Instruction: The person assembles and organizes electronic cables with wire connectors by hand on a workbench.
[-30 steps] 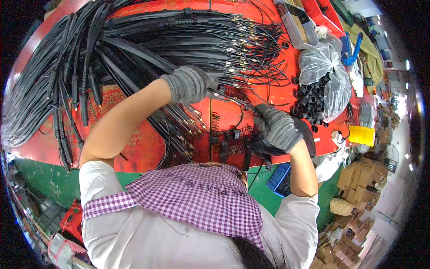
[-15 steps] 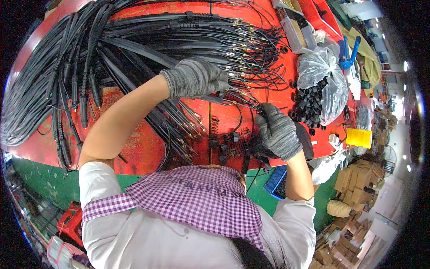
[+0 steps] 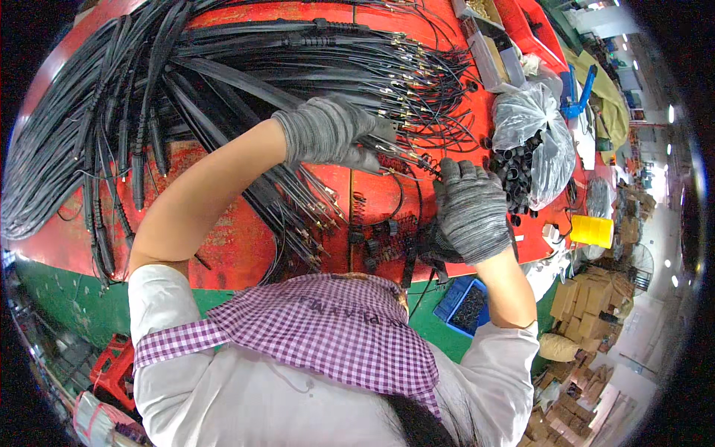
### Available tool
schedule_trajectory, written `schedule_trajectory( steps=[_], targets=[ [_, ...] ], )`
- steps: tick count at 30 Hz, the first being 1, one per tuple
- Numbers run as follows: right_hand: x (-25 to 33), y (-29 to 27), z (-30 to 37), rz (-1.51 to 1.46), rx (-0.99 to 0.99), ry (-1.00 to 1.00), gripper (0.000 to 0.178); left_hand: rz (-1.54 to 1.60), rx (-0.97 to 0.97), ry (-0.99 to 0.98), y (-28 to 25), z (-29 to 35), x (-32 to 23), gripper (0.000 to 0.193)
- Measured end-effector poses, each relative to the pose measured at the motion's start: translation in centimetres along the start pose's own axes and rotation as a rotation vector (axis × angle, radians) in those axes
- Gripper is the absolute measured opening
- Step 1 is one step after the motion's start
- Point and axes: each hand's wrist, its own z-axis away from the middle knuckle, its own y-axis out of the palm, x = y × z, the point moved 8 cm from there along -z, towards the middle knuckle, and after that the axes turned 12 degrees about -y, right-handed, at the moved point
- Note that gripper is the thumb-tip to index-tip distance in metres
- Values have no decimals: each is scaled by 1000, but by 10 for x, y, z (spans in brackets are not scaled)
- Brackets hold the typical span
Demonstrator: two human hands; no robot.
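My left hand [image 3: 328,132], in a grey knit glove, is closed round a black cable near its thin wire ends [image 3: 408,154]. A small black coil spring [image 3: 430,165] sits around those ends, between my two hands. My right hand [image 3: 477,212], gloved alike, has its bent fingertips at the right end of this spring; the thumb and exact grip are hidden. Beyond my hands lies a thick bundle of black cables [image 3: 298,56], many with metal-tipped wires. More cable ends [image 3: 309,205] lie below my left forearm. Loose black springs and caps [image 3: 383,235] lie in front of me.
A clear plastic bag [image 3: 547,127] spills black rings [image 3: 515,167] onto the red table [image 3: 223,249]. Bins [image 3: 495,63], a blue-handled tool [image 3: 587,89] and a yellow object [image 3: 592,231] stand right. A blue crate [image 3: 465,305] is below the table edge.
My right hand has moved slightly up and right and turned its back upward. My left hand has shifted slightly right, still gripping the cable.
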Motion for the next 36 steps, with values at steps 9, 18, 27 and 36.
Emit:
schedule_trajectory(
  steps=[9,18,27,36],
  targets=[
    [11,-15,-18,-406,59,-149,29,5,-41,61,0,6,-4,25],
    [36,-10,-20,202,-1,-81,24,86,86,-45,3,3,6,26],
    [25,-8,-21,50,0,-38,27,198,159,-162,4,0,15,33],
    [29,34,-20,-1675,281,22,32,-22,56,179,15,-1,11,31]
  ],
)
